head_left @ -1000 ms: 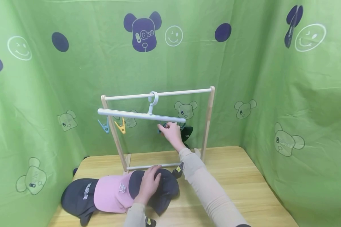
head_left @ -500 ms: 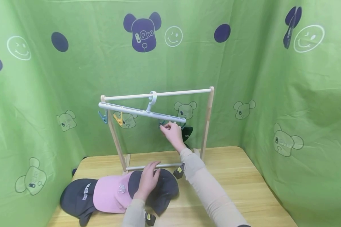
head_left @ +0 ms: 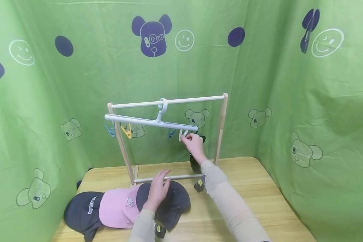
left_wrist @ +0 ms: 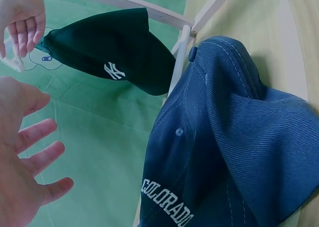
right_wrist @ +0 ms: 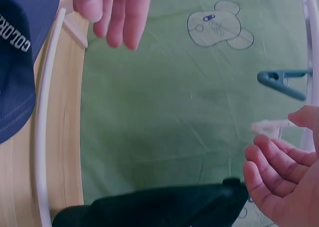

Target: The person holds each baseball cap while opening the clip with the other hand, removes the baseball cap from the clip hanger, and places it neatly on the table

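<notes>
A pale plastic hanger [head_left: 145, 121] hangs tilted from the rack, its right end lower. At its right half, my right hand [head_left: 196, 148] is at a white clip [head_left: 181, 135]; in the right wrist view thumb and curled fingers lie on either side of the white clip [right_wrist: 269, 126], with a gap between. A dark green cap [left_wrist: 107, 45] with a white NY emblem hangs past that hand. My left hand [head_left: 158, 193] is over a navy cap [head_left: 178, 205]; its fingers [left_wrist: 42, 137] are spread and relaxed, apart from the COLORADO-lettered navy cap [left_wrist: 199, 137] in the left wrist view.
A pink cap [head_left: 118, 208] and a dark lettered cap [head_left: 81, 210] lie left on the wooden table [head_left: 245, 195]. Blue [head_left: 110, 130] and yellow clips [head_left: 127, 131] hang at the hanger's left, another blue clip [head_left: 172, 133] right of middle. A wooden-legged rack [head_left: 222, 124] supports it.
My right hand has moved right from the blue clip to the white clip. The hanger's left end rose, then dropped again. The green cap now shows lower. My left hand has barely moved.
</notes>
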### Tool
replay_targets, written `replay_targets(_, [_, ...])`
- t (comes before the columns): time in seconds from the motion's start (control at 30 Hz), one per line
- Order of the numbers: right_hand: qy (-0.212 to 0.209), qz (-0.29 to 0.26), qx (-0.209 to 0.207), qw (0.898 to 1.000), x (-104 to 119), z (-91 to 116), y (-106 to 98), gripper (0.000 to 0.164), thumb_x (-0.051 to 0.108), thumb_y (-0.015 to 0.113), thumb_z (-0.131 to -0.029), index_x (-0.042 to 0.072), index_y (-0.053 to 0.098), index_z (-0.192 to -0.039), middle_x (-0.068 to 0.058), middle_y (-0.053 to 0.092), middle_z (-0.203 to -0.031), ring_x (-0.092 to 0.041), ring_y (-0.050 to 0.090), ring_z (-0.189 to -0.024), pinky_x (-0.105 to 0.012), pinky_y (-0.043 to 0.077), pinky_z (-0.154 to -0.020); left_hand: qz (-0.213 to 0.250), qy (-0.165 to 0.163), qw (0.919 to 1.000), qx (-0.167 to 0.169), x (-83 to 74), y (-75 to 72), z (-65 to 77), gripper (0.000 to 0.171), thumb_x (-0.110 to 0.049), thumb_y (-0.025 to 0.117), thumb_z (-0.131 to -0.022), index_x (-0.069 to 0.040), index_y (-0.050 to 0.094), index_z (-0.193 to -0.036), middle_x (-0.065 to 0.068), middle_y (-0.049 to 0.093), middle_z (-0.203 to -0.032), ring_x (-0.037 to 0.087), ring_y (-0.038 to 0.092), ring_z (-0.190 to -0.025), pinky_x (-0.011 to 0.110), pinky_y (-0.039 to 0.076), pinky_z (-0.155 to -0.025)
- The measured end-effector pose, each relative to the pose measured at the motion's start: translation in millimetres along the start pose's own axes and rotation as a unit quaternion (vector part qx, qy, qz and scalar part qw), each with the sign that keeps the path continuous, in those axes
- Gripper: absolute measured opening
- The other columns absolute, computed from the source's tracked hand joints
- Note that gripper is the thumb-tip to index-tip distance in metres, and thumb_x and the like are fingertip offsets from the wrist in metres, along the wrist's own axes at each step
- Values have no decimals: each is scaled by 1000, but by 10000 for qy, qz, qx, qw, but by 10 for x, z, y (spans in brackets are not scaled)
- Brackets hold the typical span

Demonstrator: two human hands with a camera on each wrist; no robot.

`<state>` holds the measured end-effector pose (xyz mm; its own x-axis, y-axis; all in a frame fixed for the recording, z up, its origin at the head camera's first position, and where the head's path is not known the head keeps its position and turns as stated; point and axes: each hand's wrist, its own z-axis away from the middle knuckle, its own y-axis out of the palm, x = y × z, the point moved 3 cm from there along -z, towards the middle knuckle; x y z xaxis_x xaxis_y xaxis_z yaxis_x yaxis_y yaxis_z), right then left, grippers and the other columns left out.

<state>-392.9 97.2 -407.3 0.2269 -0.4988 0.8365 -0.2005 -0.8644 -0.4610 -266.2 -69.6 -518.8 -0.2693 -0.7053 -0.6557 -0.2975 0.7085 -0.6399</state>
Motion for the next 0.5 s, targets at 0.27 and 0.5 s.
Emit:
replay_targets(0.27, [-96,136,-294,9994,-157,-63,-106,37,41,72,-85,5,70,-78,-11,72,-72,-14,63,-57,-27,52,-61,28,-4,9999,-107,53,54,-76,36,-17,62,-93,-11,61,-129,17,61,-130,36,56,-121,55,45,-103])
replay_targets(0.5, [138,280,-448,9985,-238,-88,-208,40,44,72,-85,5,69,-82,-11,71,-78,-23,63,-69,-31,51,-67,146,-146,9998,41,60,72,-123,37,-18,61,-94,-12,60,-130,16,60,-134,36,54,-126,53,42,-108])
